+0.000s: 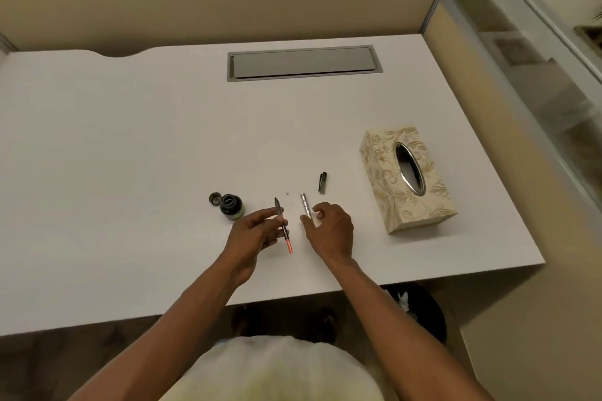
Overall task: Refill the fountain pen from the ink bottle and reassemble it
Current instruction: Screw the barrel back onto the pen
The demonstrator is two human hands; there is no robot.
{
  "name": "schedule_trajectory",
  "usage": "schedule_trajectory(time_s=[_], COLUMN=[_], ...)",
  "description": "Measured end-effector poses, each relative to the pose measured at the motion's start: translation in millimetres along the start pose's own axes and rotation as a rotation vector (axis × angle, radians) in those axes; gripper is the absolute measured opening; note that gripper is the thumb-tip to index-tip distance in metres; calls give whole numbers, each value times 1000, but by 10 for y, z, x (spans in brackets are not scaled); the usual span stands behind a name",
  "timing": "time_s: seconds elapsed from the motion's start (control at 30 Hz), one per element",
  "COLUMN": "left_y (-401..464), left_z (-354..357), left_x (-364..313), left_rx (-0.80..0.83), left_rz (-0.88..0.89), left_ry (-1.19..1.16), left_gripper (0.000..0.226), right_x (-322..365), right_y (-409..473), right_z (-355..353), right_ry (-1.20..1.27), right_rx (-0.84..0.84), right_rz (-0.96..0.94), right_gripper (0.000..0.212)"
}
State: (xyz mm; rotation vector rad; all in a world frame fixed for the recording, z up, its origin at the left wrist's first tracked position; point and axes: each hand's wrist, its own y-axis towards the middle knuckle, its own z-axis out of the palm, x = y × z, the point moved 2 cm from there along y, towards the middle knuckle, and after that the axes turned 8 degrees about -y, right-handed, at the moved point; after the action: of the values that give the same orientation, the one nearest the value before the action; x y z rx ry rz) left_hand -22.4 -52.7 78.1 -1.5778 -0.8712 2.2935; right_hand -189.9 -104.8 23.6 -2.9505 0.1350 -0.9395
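Observation:
My left hand (252, 231) holds the pen's front section with its red-tipped converter (282, 225), nib pointing away from me. My right hand (330, 229) pinches the near end of the silver pen barrel (305, 207), which lies on the white desk (130, 156). The open ink bottle (230, 204) stands just left of my left hand, with its cap (215, 198) lying beside it. The black pen cap (322, 182) lies on the desk beyond my right hand.
A patterned tissue box (407, 179) sits at the right of the desk. A grey cable hatch (304, 62) is set into the desk at the back. Beige partition walls close off the back and right.

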Motion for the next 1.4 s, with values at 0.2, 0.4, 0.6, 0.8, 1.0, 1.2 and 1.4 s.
schedule_trajectory(time_s=[0.2, 0.4, 0.6, 0.8, 1.0, 1.2, 1.4], left_y=[12, 29, 88, 146, 180, 144, 94], left_z=[-68, -111, -128, -207, -256, -264, -298], left_x=[-88, -151, -333, -595, -687, -671, -583], left_rx=[16, 20, 27, -37, -66, -64, -33], left_rz=[-1, 1, 47, 131, 146, 157, 162], left_ry=[-28, -62, -117, -171, -186, -171, -100], left_gripper=[23, 22, 16, 17, 22, 17, 14], right_x=[39, 85, 199, 318, 437, 513, 541], right_y=[24, -20, -244, -536, -630, -649, -662], right_z=[69, 41, -127, -309, -370, -353, -319], right_ry=[-77, 32, 231, 406, 465, 452, 436], right_rx=[28, -45, -63, -84, -83, -89, -82], right_rz=[12, 48, 64, 41, 8, -38, -44], right_gripper=[16, 7, 6, 6, 9, 9, 12])
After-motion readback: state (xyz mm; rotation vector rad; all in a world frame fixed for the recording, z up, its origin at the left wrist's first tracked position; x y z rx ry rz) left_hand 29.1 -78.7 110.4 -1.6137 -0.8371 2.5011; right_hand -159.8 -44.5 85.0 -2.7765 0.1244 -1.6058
